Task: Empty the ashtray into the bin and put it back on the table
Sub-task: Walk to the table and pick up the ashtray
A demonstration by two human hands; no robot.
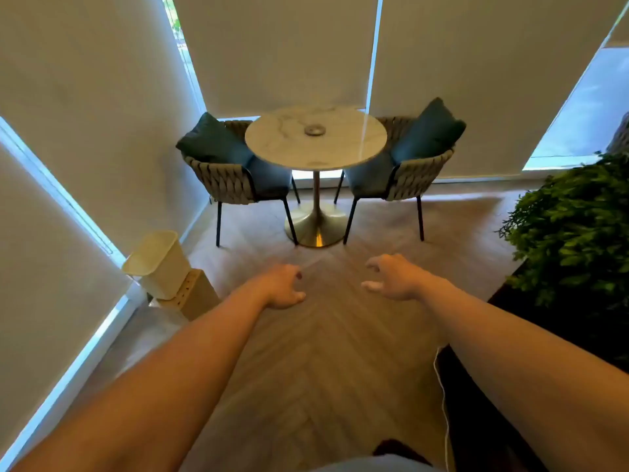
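Both bare arms are held out over a herringbone floor; the left hand (pixel 284 286) and right hand (pixel 391 275) are loosely spread, nothing held. The ashtray (pixel 315 130) sits on the round marble table (pixel 272 144) ahead, well apart from the hands. The cream bin (pixel 158 264) stands to the left. The approach appears to be in hand; next the table must be reached and the ashtray grasped.

The ashtray (pixel 315 130) is too small and blurred to show contents.

We see ashtray (pixel 315 130) on table (pixel 272 144) btwn two chairs (pixel 224 175); bin (pixel 160 264) on floor far left; plant (pixel 575 226) right.
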